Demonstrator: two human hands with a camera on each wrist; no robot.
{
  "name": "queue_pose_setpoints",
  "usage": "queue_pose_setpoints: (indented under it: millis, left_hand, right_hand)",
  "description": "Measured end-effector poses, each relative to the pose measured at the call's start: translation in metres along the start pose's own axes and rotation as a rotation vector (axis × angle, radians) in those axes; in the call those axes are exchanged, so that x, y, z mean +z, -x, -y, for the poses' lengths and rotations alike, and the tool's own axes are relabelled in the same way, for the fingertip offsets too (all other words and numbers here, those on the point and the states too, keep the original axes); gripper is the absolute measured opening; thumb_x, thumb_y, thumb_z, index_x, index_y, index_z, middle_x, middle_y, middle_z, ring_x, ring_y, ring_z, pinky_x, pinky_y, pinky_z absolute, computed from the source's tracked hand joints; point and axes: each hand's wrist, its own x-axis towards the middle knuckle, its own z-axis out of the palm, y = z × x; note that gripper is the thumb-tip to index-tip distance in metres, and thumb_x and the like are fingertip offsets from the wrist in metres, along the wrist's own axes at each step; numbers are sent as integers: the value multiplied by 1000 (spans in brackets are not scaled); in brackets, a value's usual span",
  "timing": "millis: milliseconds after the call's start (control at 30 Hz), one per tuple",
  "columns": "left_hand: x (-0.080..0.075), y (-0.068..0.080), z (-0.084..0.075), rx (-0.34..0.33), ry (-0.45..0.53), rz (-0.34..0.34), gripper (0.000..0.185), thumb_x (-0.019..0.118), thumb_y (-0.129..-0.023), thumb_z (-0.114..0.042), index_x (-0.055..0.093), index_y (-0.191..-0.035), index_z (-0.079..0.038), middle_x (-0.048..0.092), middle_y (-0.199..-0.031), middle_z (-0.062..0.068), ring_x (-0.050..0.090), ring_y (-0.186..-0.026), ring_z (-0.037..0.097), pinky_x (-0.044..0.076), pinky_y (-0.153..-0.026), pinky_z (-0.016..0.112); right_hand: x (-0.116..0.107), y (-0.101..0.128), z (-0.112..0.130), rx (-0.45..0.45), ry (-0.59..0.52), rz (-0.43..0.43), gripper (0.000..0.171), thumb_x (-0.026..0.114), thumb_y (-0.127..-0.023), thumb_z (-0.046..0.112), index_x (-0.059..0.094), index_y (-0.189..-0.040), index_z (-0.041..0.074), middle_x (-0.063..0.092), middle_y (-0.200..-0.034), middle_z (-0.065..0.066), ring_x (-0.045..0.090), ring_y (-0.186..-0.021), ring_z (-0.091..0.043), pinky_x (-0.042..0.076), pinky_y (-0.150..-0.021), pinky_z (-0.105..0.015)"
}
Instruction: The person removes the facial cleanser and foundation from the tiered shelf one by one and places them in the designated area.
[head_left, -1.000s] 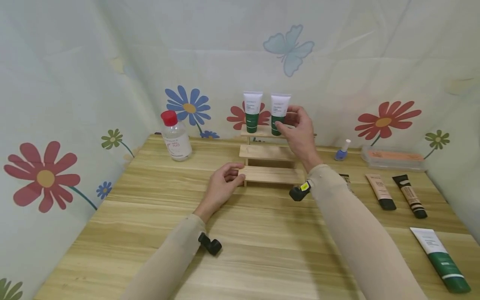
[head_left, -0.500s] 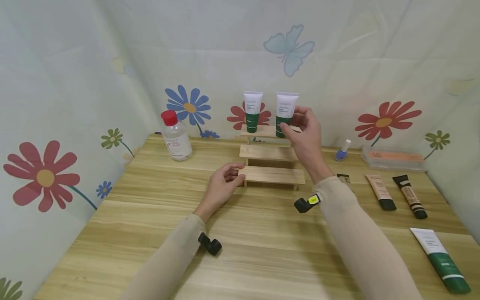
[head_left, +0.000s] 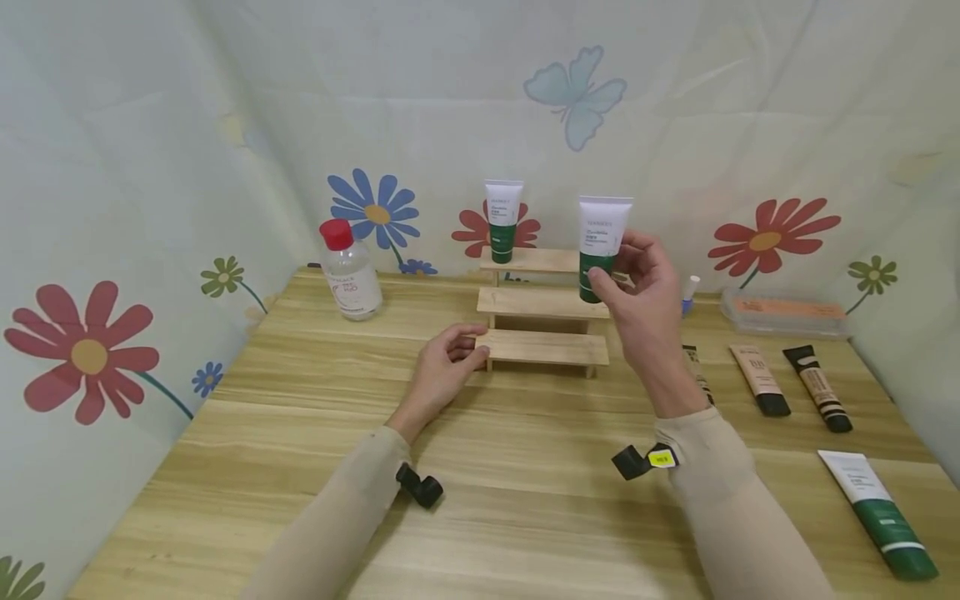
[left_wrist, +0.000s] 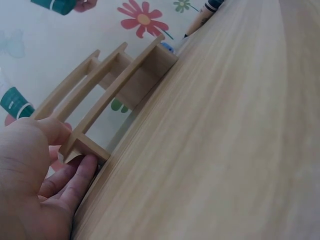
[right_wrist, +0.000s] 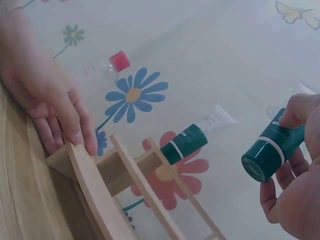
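Now the right hand has a green-and-white tube pinched between thumb and fingers, held upright in the air, clear of the wooden rack near its right end. Over on the other side, the left hand pinches the left end of the lowest step, low against the bench. Up top, a matching tube stands at the left, red-capped bottle well apart.

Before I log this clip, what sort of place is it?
Probably a makeshift recording booth: a flower-printed backdrop stands behind a wooden table with a stepped rack and cosmetic tubes.
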Motion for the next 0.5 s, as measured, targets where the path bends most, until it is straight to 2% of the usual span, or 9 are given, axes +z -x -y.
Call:
queue_pose_setpoints:
  millis: [233, 500]
  left_hand:
    - [0, 0, 2, 2, 7, 4, 28, 78, -108, -24, 77, -136, -23, 75, -126, 5, 71, -118, 21, 57, -106, 42]
    - [0, 0, -1, 29, 9, 7, 31, 78, -108, -24, 76, -139, -20, 75, -127, 5, 70, -118, 21, 57, -107, 44]
  right_hand:
    - [-14, 12, 15, -15, -4, -14, 40, 75, -102, -3, 66, -138, 10, 69, -126, -10, 65, -112, -26, 57, -90, -27]
    - [-41, 22, 31, -29, 27, -60, 42, 74, -102, -4, 65, -140, 10, 67, -129, -10, 62, -115, -26, 57, -94, -25]
